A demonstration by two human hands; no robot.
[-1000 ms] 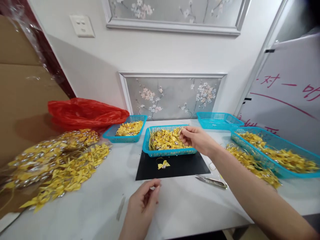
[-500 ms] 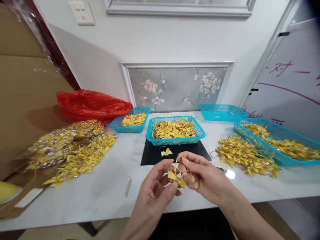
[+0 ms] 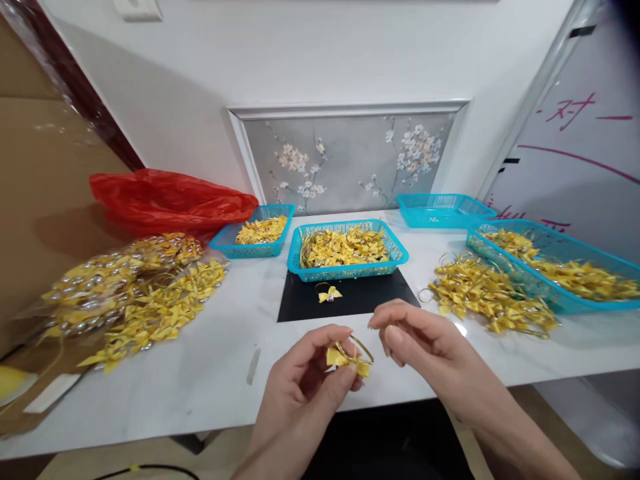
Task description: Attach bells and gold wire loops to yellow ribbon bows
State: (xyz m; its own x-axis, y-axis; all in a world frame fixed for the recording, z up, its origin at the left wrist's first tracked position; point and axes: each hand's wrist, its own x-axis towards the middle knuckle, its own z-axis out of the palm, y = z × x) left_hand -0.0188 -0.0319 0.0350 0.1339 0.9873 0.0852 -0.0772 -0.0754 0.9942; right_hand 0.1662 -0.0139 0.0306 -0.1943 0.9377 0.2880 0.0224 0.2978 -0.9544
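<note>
Between the thumb and fingers of my left hand [image 3: 313, 383] is a yellow ribbon bow [image 3: 336, 357] with a gold cord loop standing up from it. My right hand [image 3: 417, 340] hovers just to the right, apart from the bow, its fingers loosely bent and the thumb away from them; nothing shows in it. Beyond both hands, a single bow [image 3: 330, 294] with a silvery bead and a cord loop lies on a black mat [image 3: 300, 303]. Behind that, a blue basket [image 3: 345, 272] heaped with such bows rests partly on the mat.
A pile of bows [image 3: 485, 293] lies at right beside a long blue basket [image 3: 575, 293]. Left are strung bows [image 3: 165, 310], bagged bows [image 3: 95, 287], a red plastic bag [image 3: 170, 200] and a smaller blue basket [image 3: 240, 251]. Another blue basket [image 3: 445, 217] stands at the back right.
My right hand has let go of the gold cord loop and moved off to the right. The bow stays in my left hand, its loop now tipped over to the right. The view has tilted down slightly.
</note>
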